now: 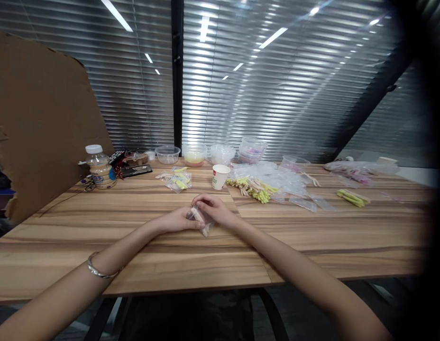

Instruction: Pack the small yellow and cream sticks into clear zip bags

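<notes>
Between my hands, above the middle of the wooden table, is a small clear plastic bag with a pale, beige item inside. My left hand pinches the bag's left side, its thumb across the front. At the bag's top edge, the fingers of my right hand are closed on the plastic. Behind them stands a white paper cup. Small bags with yellow-green pieces lie behind my left hand. A pile of yellow-green and beige sticks is to the right of the cup.
Clear plastic bags spread over the back right, near a yellow-green bundle. Plastic bowls line the back edge by the blinds. At the left are a bottle, a black case and a tall cardboard panel.
</notes>
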`<state>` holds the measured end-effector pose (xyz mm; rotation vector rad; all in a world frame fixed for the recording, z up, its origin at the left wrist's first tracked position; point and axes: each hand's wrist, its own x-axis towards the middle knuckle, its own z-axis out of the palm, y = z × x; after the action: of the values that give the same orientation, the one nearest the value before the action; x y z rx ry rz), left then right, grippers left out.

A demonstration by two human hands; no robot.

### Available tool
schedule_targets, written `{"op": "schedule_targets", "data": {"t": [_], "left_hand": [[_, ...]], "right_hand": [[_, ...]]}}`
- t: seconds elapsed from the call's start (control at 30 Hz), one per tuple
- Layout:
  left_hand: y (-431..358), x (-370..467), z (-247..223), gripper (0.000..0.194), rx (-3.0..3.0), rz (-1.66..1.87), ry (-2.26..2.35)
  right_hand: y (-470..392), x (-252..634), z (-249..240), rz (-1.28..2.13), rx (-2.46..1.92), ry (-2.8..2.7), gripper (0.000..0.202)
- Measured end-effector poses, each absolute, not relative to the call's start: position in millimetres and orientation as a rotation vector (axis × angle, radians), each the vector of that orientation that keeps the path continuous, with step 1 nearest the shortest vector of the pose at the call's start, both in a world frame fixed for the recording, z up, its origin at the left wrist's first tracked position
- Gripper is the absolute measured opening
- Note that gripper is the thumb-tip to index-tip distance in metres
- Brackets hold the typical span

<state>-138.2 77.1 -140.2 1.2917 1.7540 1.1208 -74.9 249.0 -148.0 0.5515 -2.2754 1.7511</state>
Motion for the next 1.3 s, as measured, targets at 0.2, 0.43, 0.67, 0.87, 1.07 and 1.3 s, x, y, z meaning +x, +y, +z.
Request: {"op": "schedule_targets", "data": {"t": [0.2,0.43,0.67,0.87,1.07,1.3], "left_hand": [[83,-132,-142,0.038,1.309,1.3,1.771],[88,-129,-143,0.037,1.246,1.512,1.8],[88,-134,-142,0.043,1.144,1.773,1.743],[88,-140,-144,0.038,1.189,1.781,1.884],[88,-145,-148,0.034,1.196,1.814,1.898],[88,-157,-154,0.037,1.084,1.78,1.827]], "right_hand": [[254,-79,-148,1.918,0.458,-2.193,0.023],[255,-78,-145,2.133,0.351,-2.032,0.024],[262,-79,-146,2.246,0.154,-1.892,0.026],[264,-82,-151,2.234,0.089,-1.936,0.032],[265,-87,-160,2.264,0.053,-1.95,0.034],[269,-91,-169,2.142,0.046,-2.046,0.035]]}}
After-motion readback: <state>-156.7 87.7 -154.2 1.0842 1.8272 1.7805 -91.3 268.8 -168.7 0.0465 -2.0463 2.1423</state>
